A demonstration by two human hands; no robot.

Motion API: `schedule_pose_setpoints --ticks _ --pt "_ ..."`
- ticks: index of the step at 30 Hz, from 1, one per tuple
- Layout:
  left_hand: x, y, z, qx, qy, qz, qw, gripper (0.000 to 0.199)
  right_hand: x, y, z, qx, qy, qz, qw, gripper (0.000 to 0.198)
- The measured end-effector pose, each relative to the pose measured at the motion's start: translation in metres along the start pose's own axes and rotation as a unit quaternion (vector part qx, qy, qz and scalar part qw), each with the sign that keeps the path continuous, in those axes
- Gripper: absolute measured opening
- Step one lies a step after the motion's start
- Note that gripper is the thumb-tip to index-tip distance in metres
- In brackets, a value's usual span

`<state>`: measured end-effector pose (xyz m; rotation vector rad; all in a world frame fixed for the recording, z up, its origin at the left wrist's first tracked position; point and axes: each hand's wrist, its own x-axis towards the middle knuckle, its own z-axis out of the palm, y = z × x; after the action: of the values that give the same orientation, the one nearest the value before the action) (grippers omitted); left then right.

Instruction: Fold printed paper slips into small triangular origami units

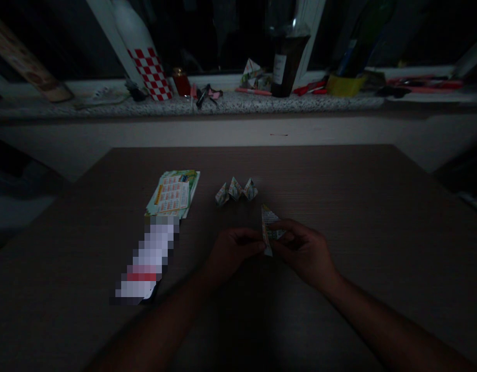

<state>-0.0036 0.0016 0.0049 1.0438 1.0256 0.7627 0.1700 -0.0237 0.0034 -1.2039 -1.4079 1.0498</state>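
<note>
A printed paper slip (272,218), folded to a pointed shape, is held upright between my hands above the table. My left hand (235,249) pinches its lower left edge between thumb and fingers. On the other side my right hand (305,248) grips it, with fingers bent over its right face. Just beyond, three small folded paper pieces (235,189) with pointed tips stand close together. To the left lies a stack of printed paper slips (172,194), green and white with orange print.
A phone-like device (149,258) with a blurred-out screen lies left of my left forearm. Along the granite windowsill (230,103) behind the table (339,175) stand a red-checked white bottle (151,70), a dark labelled bottle (287,64) and a yellow holder (344,85).
</note>
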Motion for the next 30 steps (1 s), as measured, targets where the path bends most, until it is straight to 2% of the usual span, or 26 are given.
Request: schedule_pose_setpoints --ticks 6,13,19,24,30 --pt "0.0010 0.0014 0.0010 0.003 -0.016 0.001 1.000 0.018 0.0015 -0.0009 0.0003 -0.030 -0.013 -0.007 0.999 0.019" --pt "0.0008 0.0032 0.0008 0.029 0.009 0.004 1.000 0.018 0.0005 -0.0052 -0.0017 -0.046 -0.048 -0.025 0.997 0.021" --pt "0.0015 0.0020 0.0012 0.024 0.002 0.013 1.000 0.020 0.0003 -0.0011 -0.0003 -0.046 -0.033 -0.010 0.998 0.021" --pt "0.0005 0.0026 0.0034 0.038 0.013 0.044 0.998 0.024 0.0019 0.0013 0.0009 -0.030 -0.019 -0.003 0.999 0.019" --pt "-0.0009 0.0052 0.0036 0.033 0.014 0.040 0.999 0.026 0.0021 0.0023 0.0009 -0.019 -0.017 -0.001 1.000 0.020"
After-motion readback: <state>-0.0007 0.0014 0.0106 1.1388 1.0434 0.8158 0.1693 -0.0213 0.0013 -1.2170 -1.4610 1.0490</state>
